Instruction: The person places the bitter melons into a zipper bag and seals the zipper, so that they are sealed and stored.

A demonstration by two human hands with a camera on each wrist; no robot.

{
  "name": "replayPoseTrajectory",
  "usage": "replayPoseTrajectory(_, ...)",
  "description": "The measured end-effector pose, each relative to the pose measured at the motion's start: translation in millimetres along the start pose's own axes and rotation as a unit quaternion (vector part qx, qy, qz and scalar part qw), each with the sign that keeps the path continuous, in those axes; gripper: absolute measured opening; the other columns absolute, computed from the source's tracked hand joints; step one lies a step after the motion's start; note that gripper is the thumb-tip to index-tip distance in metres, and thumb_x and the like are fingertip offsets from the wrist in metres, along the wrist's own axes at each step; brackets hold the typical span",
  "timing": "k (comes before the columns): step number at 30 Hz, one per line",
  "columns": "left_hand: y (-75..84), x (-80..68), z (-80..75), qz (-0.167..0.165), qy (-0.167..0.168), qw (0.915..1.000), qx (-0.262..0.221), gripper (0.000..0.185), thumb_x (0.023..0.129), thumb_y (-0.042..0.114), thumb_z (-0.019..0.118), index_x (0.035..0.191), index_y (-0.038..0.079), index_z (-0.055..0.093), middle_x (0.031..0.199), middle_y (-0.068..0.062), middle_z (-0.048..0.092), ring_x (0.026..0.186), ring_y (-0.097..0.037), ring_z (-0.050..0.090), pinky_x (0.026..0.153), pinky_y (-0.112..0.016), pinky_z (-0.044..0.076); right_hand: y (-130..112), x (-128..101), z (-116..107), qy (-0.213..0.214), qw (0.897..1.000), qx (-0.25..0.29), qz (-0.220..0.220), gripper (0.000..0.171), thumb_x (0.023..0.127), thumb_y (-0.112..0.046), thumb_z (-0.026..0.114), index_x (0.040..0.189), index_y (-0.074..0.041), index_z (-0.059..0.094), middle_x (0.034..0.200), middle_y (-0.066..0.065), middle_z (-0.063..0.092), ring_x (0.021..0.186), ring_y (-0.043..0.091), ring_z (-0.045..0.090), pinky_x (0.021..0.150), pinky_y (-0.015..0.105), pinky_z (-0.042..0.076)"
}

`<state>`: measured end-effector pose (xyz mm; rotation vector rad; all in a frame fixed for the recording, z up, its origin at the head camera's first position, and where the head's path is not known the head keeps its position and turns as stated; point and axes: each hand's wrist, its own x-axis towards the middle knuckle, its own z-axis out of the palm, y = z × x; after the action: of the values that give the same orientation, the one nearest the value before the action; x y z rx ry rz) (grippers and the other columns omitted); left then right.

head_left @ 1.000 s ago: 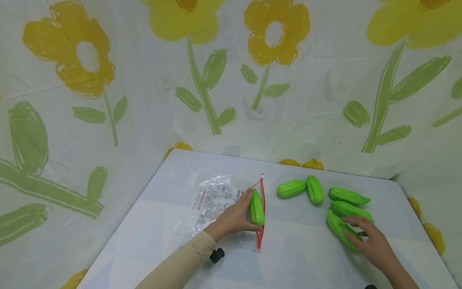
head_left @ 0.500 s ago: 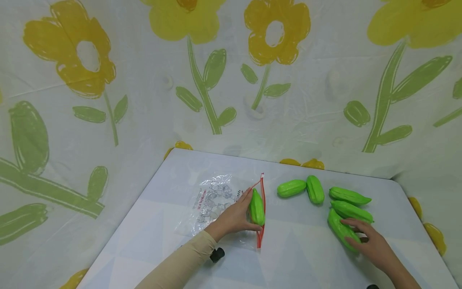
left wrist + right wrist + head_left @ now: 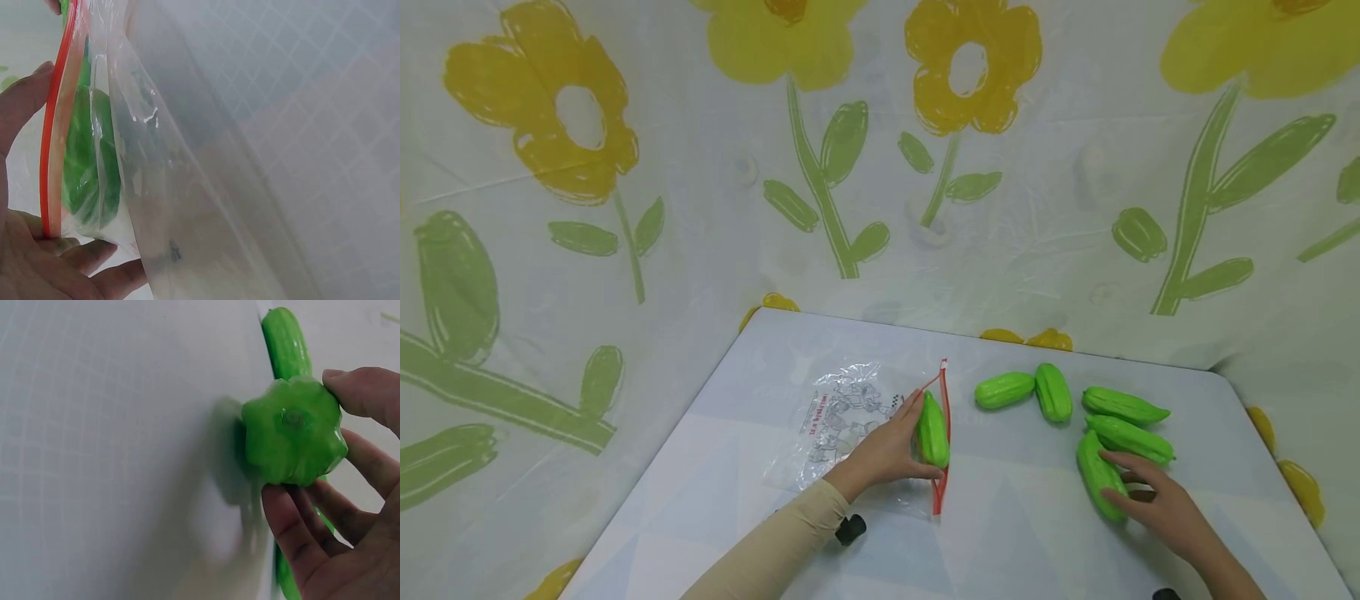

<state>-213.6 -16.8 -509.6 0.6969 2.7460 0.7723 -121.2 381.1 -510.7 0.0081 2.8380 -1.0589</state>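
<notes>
My left hand (image 3: 883,450) grips the mouth of a clear zip-top bag (image 3: 842,417) with a red zipper strip (image 3: 53,131). Thumb and fingers are spread to either side of the opening. Through the plastic in the left wrist view shows a green ridged gourd (image 3: 94,156), lying just inside the mouth. At the right, my right hand (image 3: 1165,504) holds another green ridged gourd (image 3: 1099,475) between thumb and fingers. In the right wrist view, that gourd's lobed end (image 3: 294,428) faces the camera, with the thumb on one side and fingertips on the other.
Behind the right hand lie two green gourds (image 3: 1127,437) side by side. Two more gourds (image 3: 1004,390) touch near the table's back edge. A small black object (image 3: 851,529) lies by the left forearm. A flower-printed curtain (image 3: 1030,275) stands behind the white table (image 3: 1015,533).
My right hand has closed on the nearest gourd, turned it more upright in the head view and shifted it slightly left. The left hand and bag have stayed put.
</notes>
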Motion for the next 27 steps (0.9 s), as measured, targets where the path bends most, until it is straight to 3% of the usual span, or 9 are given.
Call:
replayPoseTrajectory(8, 0.9, -0.4, -1.2, -0.001, 0.000, 0.9999, -0.011, 0.122, 0.062, 0.061, 0.075, 0.151, 0.019, 0.003, 0.156, 0.008, 0.000, 0.135, -0.022, 0.032, 0.100, -0.036, 0.041, -6.1, 3.2, 6.4, -0.012, 0.999, 0.025, -0.016, 0.070, 0.083, -0.046, 0.064, 0.142, -0.015, 0.040, 0.140, 0.017, 0.037, 0.109, 0.034, 0.052, 0.082, 0.038, 0.052)
replayPoseTrajectory(18, 0.4, -1.2, -0.1, 0.005, -0.001, 1.0000, -0.003, 0.122, 0.062, 0.064, 0.073, 0.151, 0.018, 0.003, 0.157, 0.006, 0.000, 0.133, -0.024, 0.034, 0.099, -0.037, 0.042, -11.5, 11.1, 20.5, 0.006, 0.999, 0.025, -0.048, 0.065, 0.081, -0.043, 0.067, 0.137, -0.019, 0.046, 0.138, 0.012, 0.042, 0.101, 0.016, 0.055, 0.077, 0.023, 0.051)
replayPoseTrajectory(27, 0.2, -1.4, 0.0, 0.007, 0.006, 1.0000, 0.001, 0.123, 0.062, 0.065, 0.073, 0.151, 0.018, 0.003, 0.156, 0.006, 0.001, 0.132, -0.026, 0.036, 0.098, -0.038, 0.043, -23.2, 18.1, 33.4, 0.015, 0.997, 0.043, -0.060, 0.066, 0.080, -0.044, 0.068, 0.137, -0.019, 0.047, 0.138, 0.013, 0.042, 0.106, 0.028, 0.055, 0.080, 0.028, 0.052)
